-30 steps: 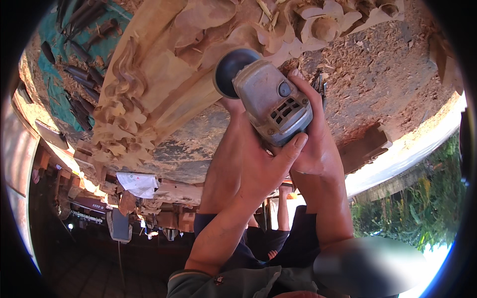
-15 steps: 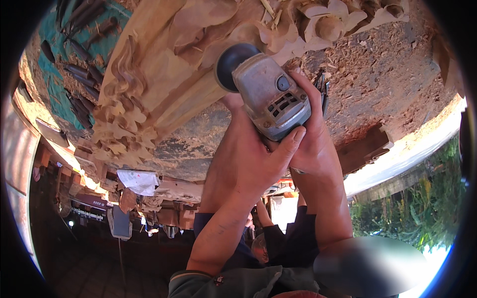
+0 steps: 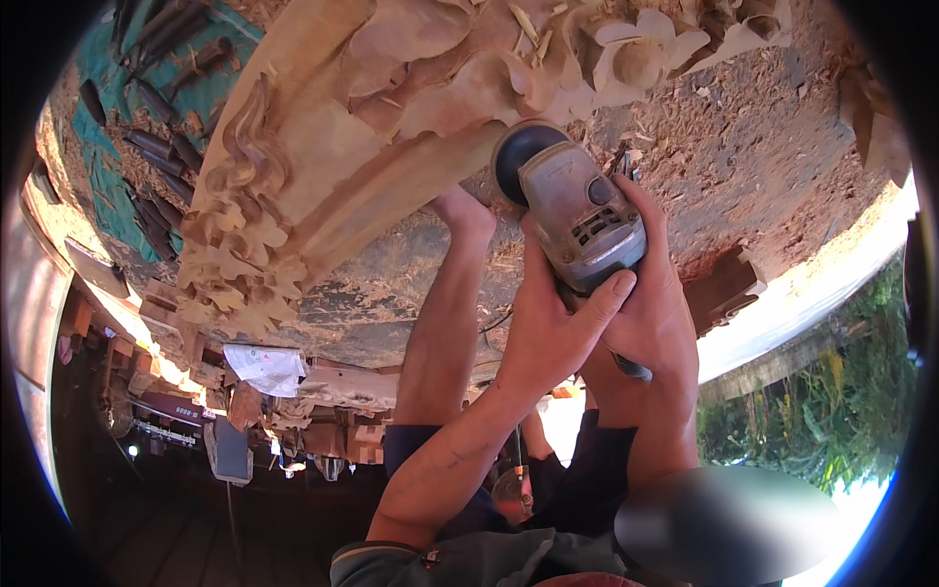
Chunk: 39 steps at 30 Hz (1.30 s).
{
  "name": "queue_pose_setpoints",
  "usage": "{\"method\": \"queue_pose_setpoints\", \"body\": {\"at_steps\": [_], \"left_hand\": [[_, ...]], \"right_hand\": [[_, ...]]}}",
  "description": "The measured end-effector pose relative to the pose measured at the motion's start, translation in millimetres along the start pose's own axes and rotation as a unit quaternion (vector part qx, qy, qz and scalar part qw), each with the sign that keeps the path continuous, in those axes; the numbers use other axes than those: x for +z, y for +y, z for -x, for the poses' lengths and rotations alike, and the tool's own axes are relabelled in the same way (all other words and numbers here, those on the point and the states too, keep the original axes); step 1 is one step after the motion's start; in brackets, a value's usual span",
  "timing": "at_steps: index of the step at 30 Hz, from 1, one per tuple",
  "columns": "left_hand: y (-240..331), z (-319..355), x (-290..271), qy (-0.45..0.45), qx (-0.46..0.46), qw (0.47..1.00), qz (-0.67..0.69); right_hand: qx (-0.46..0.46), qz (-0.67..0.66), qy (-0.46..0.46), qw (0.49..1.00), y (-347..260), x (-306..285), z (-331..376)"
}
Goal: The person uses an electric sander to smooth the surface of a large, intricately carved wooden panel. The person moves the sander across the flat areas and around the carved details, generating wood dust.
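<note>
An angle grinder (image 3: 582, 210) with a grey metal head and a round dark disc (image 3: 526, 161) is held between both my hands. My left hand (image 3: 548, 328) wraps its body from the left, the thumb lying across the rear of the head. From the right, my right hand (image 3: 657, 303) curls round the same body, fingers along its side. The disc overlaps the near edge of a large carved wooden piece (image 3: 357, 201) with leafy, wavy relief; whether it touches the wood I cannot tell. Part of the grinder's body is hidden by my palms.
Several dark chisel-like tools (image 3: 156, 147) lie on a green cloth (image 3: 108, 161) at the far left. Wood chips cover the rough brown surface (image 3: 743, 176). My bare foot (image 3: 465, 213) rests near the carving. A wooden offcut (image 3: 726, 289) lies at right.
Both hands have carried the grinder to the right and a little nearer, its disc sliding along the carving's near edge. My lower leg shows more now. The grip looks the same.
</note>
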<state>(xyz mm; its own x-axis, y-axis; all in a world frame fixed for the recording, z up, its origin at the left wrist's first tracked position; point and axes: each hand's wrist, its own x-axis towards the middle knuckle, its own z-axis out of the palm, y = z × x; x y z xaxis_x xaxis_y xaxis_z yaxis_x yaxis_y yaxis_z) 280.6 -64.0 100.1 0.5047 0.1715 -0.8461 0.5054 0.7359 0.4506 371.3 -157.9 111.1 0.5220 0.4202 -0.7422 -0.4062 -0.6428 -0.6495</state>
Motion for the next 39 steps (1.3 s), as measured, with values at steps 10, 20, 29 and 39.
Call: {"method": "queue_pose_setpoints", "body": {"at_steps": [10,20,29,39], "left_hand": [[12.4,-18.0,-34.6,0.046,0.112,0.990,-0.076],[10.3,6.5,-18.6,0.056,0.026,0.998,-0.017],[11.2,1.6,-51.6,0.095,0.058,0.987,-0.114],[5.6,1.8,-59.2,0.084,0.076,0.987,-0.110]], "right_hand": [[-0.135,-0.022,0.021,0.990,14.5,41.8,-31.3],[-0.048,-0.039,-0.018,0.998,13.2,28.7,-4.7],[-0.142,-0.063,0.003,0.988,28.2,68.4,-20.9],[-0.150,-0.095,0.031,0.984,38.2,83.0,-19.3]]}}
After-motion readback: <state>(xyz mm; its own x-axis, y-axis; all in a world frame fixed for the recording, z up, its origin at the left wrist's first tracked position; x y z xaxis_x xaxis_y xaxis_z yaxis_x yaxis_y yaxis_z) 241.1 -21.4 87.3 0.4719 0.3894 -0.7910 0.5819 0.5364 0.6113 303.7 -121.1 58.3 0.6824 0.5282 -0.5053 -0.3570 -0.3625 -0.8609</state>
